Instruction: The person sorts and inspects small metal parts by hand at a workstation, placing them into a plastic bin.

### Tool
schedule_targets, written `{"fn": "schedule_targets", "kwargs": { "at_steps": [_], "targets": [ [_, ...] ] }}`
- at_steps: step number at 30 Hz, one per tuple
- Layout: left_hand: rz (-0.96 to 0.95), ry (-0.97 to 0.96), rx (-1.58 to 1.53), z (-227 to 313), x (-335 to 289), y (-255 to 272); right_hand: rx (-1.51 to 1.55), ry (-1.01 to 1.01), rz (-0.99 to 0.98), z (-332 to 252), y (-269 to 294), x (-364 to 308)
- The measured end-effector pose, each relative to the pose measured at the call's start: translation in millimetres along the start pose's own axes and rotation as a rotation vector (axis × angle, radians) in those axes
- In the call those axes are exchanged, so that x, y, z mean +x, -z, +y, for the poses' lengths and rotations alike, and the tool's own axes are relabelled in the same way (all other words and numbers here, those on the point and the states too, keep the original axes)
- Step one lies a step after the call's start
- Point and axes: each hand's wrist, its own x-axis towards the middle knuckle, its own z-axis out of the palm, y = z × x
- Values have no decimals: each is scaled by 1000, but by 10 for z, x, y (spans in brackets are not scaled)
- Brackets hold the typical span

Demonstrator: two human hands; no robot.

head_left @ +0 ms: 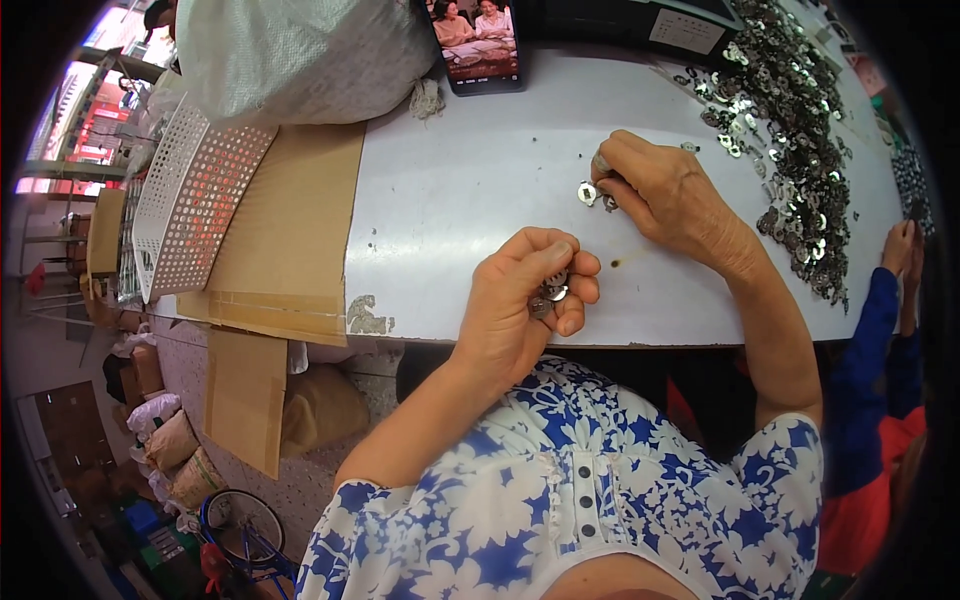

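Observation:
Over the white table my left hand is curled around several small, flat, silvery metal parts, which show between the thumb and fingers. Farther off and to the right, my right hand is closed in a pinch, its fingertips down at the tabletop. One shiny metal part with a dark slot sits right beside those fingertips, and a darker part shows under the thumb. The fingers partly hide what they pinch.
A long heap of similar metal parts covers the table's right side. At the back stand a lit phone, a white sack and a dark box. Cardboard and a white perforated basket lie left. Another person's hand is far right.

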Motion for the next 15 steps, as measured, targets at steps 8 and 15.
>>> {"fn": "schedule_targets", "kwargs": {
  "at_steps": [8,15],
  "targets": [
    [-6,-11,61,16,0,-25,474,-183,-75,-222,242,45],
    [-11,-12,27,7,24,-33,574,-215,-73,-147,303,29]
  ]
}}
